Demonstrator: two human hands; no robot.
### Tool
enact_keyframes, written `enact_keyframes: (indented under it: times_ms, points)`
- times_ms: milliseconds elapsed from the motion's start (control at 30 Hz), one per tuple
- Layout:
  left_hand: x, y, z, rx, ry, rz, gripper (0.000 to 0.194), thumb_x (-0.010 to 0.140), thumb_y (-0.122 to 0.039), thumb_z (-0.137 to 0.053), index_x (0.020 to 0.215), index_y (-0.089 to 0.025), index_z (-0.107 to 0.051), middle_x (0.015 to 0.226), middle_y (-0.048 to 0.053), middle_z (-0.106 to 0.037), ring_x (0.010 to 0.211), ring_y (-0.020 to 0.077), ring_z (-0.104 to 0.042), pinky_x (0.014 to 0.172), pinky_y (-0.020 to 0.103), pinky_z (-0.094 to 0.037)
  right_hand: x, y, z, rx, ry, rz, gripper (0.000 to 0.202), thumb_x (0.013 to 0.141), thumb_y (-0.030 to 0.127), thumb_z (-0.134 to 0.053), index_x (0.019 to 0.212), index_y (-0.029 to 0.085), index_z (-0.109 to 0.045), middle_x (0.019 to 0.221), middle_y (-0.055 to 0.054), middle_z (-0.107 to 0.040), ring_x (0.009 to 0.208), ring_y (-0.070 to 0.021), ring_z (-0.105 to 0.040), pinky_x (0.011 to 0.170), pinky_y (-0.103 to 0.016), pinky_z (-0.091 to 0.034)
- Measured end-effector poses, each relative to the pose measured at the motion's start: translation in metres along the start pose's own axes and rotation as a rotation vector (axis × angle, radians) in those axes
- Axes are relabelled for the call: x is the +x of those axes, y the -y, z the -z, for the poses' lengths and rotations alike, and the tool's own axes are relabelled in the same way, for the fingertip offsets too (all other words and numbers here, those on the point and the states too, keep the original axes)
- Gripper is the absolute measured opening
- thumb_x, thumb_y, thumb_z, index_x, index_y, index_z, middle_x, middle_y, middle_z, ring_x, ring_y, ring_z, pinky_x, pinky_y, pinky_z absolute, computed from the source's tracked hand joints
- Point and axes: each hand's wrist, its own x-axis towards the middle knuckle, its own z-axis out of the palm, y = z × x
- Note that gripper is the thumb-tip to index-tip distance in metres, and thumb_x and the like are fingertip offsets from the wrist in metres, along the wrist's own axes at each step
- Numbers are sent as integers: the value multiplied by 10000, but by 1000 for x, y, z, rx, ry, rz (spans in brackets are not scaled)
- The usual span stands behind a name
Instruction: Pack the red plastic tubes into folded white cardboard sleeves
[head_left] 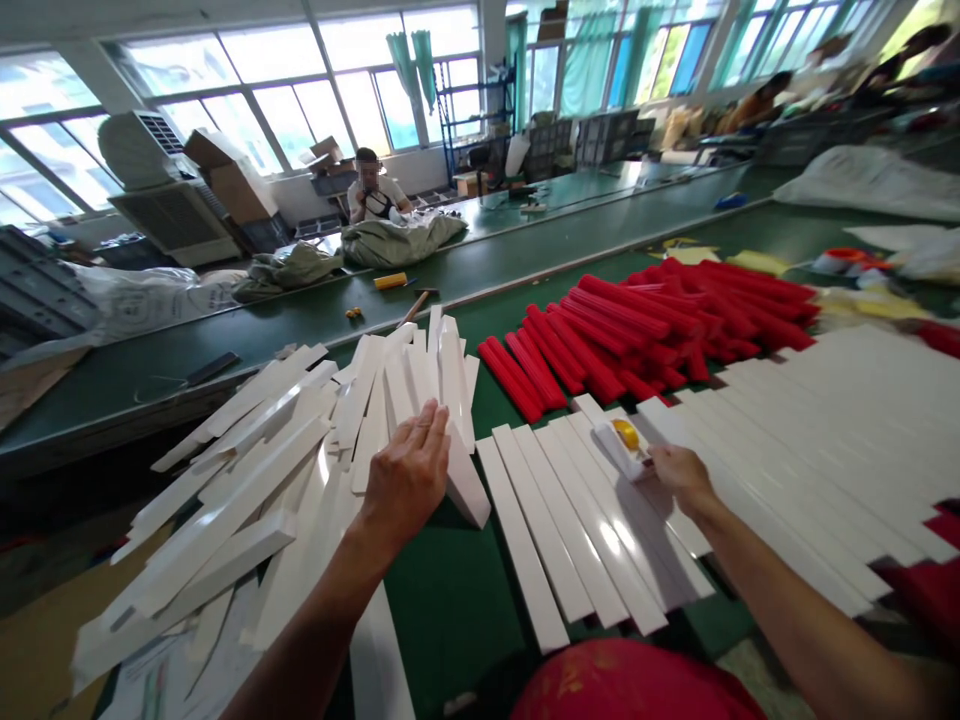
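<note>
L grip (409, 465) against wht box (466, 485), can't tell hold; R grip (681, 476) holding wht/yel item (624, 437).

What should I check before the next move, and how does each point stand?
1. Right hand gripping the yellow-and-white piece: ok, held at its near end.
2. Left hand gripping a white strip: cannot tell, the hand hides the contact.
3. White row lined up at its near ends: not ok, they are staggered.
4. Loose pile in order: not ok, strips cross at several angles.
5. Red tubes off the row's near ends: ok, heaped beyond the far ends.
</note>
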Motion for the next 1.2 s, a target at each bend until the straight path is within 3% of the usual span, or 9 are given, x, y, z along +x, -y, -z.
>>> enact_keyframes:
  times_ms: [267, 633, 800, 1000, 1200]
  points:
    - [-1, -10, -2, -58, -25, -5, 360, 928, -150, -483, 1263, -58, -577, 1296, 209, -605, 1109, 307, -645, 905, 463, -581, -7, 3, -8, 327, 123, -270, 170, 788, 266, -553, 672, 148, -592, 531, -52, -618, 470, -161, -592, 453, -245, -457]
    - [0, -17, 1, -84, -54, -22, 342, 921, -144, -498, 1240, -56, -588, 1264, 202, -631, 1105, 295, -648, 895, 446, -587, 2, 13, -7, 543, 200, -435, 149, 689, 126, -655, 630, 163, -524, 416, 15, -527, 342, -119, -485, 375, -225, -424]
    - [-1, -15, 0, -72, -80, -29, 342, 916, -143, -506, 1235, -54, -590, 1255, 198, -638, 1082, 297, -656, 894, 445, -585, 0, 5, 3, 693, 231, -421, 170, 672, 57, -620, 602, 178, -523, 486, -25, -598, 426, -147, -571, 448, -246, -515]
    - [-3, -12, -2, -115, -93, -12, 345, 914, -142, -505, 1244, -74, -579, 1257, 189, -640, 1086, 294, -649, 893, 453, -578, -16, -16, 4, 874, 211, -385, 154, 674, 44, -606, 617, 177, -553, 627, -46, -660, 639, -167, -666, 689, -275, -606]
    - [-10, -10, -6, -240, -125, 73, 366, 917, -159, -492, 1274, -106, -553, 1309, 172, -607, 1159, 270, -601, 959, 449, -535, -26, -26, -9, 925, 277, -425, 156, 748, 86, -589, 629, 176, -544, 583, -47, -593, 555, -164, -633, 621, -295, -600]
